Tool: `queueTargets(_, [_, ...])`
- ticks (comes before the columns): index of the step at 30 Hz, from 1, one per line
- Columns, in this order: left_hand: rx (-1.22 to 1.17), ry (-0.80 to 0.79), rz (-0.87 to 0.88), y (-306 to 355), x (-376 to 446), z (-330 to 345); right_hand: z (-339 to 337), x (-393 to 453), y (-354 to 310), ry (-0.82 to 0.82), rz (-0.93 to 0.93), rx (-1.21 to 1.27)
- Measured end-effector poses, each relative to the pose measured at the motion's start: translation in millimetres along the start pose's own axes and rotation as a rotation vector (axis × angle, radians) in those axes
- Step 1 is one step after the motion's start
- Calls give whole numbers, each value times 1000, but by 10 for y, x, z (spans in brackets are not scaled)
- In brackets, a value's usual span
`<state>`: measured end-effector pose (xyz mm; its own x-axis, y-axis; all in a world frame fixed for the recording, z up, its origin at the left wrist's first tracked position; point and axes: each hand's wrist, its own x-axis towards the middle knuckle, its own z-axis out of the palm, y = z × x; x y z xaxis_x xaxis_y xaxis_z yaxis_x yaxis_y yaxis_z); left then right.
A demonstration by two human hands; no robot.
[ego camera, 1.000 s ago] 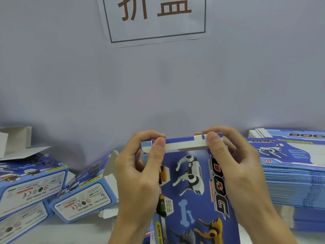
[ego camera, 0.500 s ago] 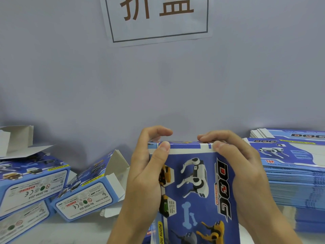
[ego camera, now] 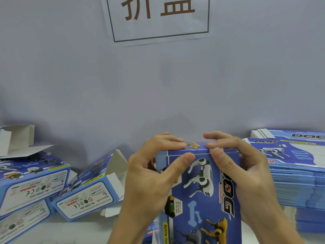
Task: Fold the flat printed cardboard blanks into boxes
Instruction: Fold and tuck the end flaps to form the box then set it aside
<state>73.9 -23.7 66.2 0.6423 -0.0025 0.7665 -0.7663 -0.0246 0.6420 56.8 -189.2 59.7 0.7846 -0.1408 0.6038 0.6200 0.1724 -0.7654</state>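
A blue printed box (ego camera: 200, 187) with robot dog pictures stands upright in front of me, its top end folded shut. My left hand (ego camera: 151, 178) grips its upper left corner, fingers over the top flap and thumb on the front face. My right hand (ego camera: 246, 173) grips the upper right corner the same way, fingers curled over the top edge and thumb pressing the front. A tall stack of flat blue blanks (ego camera: 297, 173) lies at the right.
Folded boxes lie at the left: one tilted with an open white flap (ego camera: 88, 194), two more stacked at the far left (ego camera: 29, 182). A grey wall with a paper sign (ego camera: 158, 16) stands close behind. The white table (ego camera: 79, 231) shows below the boxes.
The white top flap that stood up a second ago has been pushed down and tucked in. Both hands slid over the closed top end, and the box rose slightly.
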Motion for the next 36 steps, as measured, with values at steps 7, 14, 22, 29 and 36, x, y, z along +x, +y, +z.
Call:
queueTargets(7, [122, -6, -75, -9, -18, -36, 51, 8, 36, 16, -33, -26])
queueTargets(14, [-27, 450, -120, -80, 112, -242, 109, 58, 24, 253, -184, -345])
queueTargets(22, [-553, 880, -523, -296, 78, -271, 190, -2, -66, -291, 544, -575])
queueTargets(29, [-448, -98, -748, -441, -90, 23, 137, 54, 212, 243, 315, 165])
queueTargets(36, [-117, -453, -783, -457, -121, -239, 22, 72, 330, 293, 176, 163])
